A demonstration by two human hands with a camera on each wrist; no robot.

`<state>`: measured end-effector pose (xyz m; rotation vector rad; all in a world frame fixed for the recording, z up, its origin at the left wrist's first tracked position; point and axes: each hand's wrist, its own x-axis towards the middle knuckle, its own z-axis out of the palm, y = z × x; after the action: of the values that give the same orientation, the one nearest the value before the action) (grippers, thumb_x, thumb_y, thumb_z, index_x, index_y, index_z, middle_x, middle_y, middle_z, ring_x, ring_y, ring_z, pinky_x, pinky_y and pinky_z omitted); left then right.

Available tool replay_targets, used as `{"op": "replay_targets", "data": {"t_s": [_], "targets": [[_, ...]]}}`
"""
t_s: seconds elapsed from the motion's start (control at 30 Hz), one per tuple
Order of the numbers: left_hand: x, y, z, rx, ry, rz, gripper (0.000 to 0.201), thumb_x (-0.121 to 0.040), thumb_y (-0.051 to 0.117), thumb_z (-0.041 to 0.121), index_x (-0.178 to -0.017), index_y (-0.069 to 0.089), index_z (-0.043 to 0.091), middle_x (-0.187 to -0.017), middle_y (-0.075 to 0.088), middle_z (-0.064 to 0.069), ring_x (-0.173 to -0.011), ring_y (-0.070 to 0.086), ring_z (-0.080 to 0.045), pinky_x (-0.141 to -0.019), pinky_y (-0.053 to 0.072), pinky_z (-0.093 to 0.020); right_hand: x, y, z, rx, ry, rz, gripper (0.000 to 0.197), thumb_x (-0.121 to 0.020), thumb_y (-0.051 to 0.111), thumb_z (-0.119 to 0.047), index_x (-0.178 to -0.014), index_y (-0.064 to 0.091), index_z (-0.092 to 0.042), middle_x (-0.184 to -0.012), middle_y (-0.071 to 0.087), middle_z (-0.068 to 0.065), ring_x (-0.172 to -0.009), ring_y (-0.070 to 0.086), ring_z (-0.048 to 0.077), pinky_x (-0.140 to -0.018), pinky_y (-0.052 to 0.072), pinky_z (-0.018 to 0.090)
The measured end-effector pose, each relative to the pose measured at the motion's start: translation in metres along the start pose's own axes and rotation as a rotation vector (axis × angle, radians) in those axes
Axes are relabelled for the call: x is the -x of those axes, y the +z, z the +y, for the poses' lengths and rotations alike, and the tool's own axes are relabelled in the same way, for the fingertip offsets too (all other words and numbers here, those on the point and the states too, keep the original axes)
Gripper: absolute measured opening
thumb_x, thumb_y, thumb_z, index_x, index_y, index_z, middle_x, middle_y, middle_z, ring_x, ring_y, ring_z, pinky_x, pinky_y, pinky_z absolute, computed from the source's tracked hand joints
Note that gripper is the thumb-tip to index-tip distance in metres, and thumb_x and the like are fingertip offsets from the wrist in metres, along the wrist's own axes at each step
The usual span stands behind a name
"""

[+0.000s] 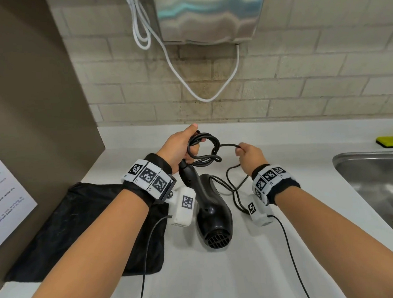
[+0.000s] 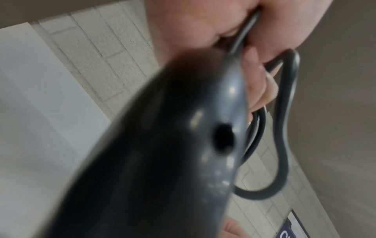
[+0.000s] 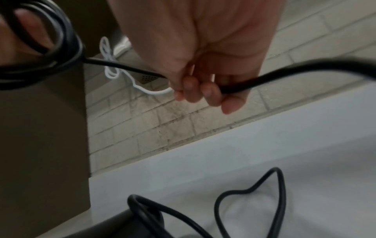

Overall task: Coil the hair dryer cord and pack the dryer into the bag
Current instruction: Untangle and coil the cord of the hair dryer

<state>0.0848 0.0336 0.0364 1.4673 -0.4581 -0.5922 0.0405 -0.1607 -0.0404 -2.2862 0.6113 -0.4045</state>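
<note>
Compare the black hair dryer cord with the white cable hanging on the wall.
The hair dryer cord is black; the white cable is white. The cord is gathered in loops in the left hand and pinched by the right hand; the cable hangs untouched in a sag under the wall dryer. Both are thin, flexible and partly looped.

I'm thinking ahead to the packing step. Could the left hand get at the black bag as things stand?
Probably not yet. The bag lies close under the left forearm with nothing on it, but the left hand is full, gripping the cord loops and the dryer handle.
</note>
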Motion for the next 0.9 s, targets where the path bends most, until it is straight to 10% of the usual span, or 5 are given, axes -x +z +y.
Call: {"op": "replay_targets", "data": {"t_s": [0.33, 0.5, 0.73, 0.9], "targets": [[0.0, 0.006, -0.001, -0.034, 0.046, -0.011, 0.037, -0.1, 0.035, 0.032, -0.072, 0.049, 0.011, -0.053, 0.032, -0.001, -0.031, 0.022, -0.004, -0.035, 0.021, -0.014, 0.003, -0.017, 0.016, 0.244, 0.278, -0.138, 0.035, -0.094, 0.038, -0.007, -0.126, 0.051, -0.005, -0.127, 0.054, 0.019, -0.116, 0.051, 0.034, -0.093, 0.042, 0.034], [-0.003, 0.01, -0.002, -0.04, 0.083, -0.014, 0.034, -0.1, 0.038, 0.029, -0.07, 0.041, 0.015, -0.046, 0.037, 0.005, -0.033, 0.023, -0.003, -0.036, 0.021, -0.014, 0.015, -0.017, -0.014, 0.119, -0.29, -0.203, 0.054, -0.084, 0.048, 0.001, -0.134, 0.044, -0.02, -0.141, 0.042, 0.006, -0.133, 0.035, 0.023, -0.109, 0.026, 0.028], [-0.002, 0.008, -0.003, -0.062, 0.112, -0.054, 0.028, -0.1, 0.038, 0.026, -0.075, 0.041, 0.014, -0.043, 0.041, 0.01, -0.034, 0.024, -0.002, -0.037, 0.023, -0.014, 0.024, -0.018, -0.029, -0.125, -0.369, -0.393, 0.028, -0.092, 0.05, -0.005, -0.119, 0.055, -0.007, -0.118, 0.057, 0.002, -0.112, 0.048, 0.007, -0.098, 0.029, 0.016], [-0.003, 0.01, -0.004, -0.062, 0.108, -0.059, 0.025, -0.1, 0.039, 0.023, -0.077, 0.044, 0.015, -0.047, 0.039, 0.006, -0.034, 0.024, -0.002, -0.037, 0.023, -0.013, 0.025, -0.011, -0.03, -0.352, -0.319, -0.411, 0.018, -0.09, 0.047, 0.006, -0.101, 0.054, -0.007, -0.079, 0.057, 0.006, -0.067, 0.056, 0.008, -0.073, 0.047, 0.015]]}}
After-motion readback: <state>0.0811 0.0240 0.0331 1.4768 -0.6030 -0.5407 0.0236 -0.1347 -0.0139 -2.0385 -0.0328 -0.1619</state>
